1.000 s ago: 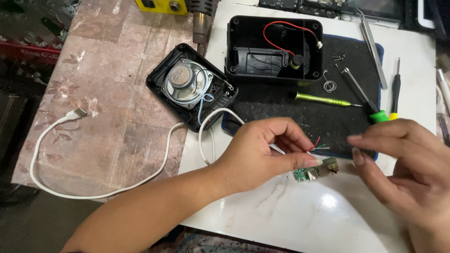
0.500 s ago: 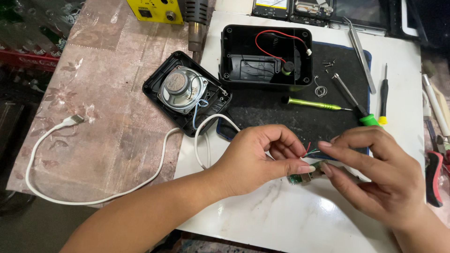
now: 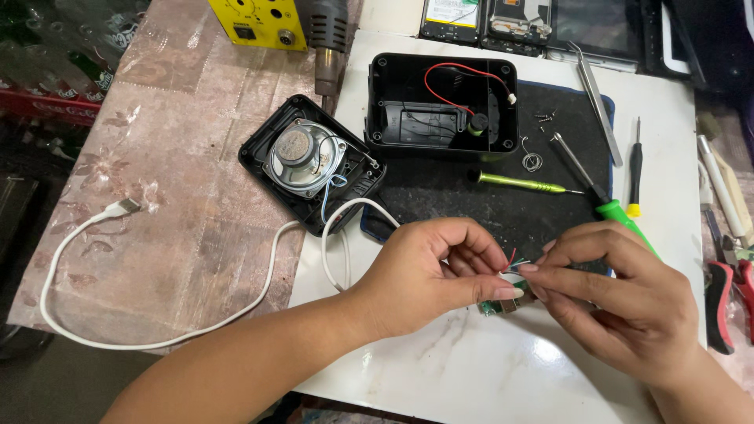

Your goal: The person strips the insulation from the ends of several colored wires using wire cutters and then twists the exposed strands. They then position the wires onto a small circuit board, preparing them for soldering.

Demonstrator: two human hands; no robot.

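My left hand (image 3: 428, 275) pinches a small green circuit board (image 3: 503, 305) just above the white table (image 3: 471, 377). My right hand (image 3: 620, 294) meets it from the right, fingertips closed on the thin red and pale wires (image 3: 514, 263) that rise from the board. A white cable (image 3: 196, 330) runs from under my left hand across the brown marbled surface to a plug (image 3: 122, 208). Behind the hands lie an open black speaker half with its round driver (image 3: 302, 157) and the black rear housing (image 3: 440, 106) with a red wire inside.
On the black mat (image 3: 565, 118) lie a green-handled screwdriver (image 3: 620, 212), a thin yellow-green one (image 3: 518, 182), loose screws (image 3: 543, 119) and a small spring. Tweezers (image 3: 595, 98) and a black screwdriver (image 3: 635, 169) sit further right. Red pliers (image 3: 726, 294) are at the right edge. A yellow device (image 3: 259, 20) stands at the back.
My right hand has moved left to meet my left hand and closed its fingertips on the board's wires. The view has shifted slightly.
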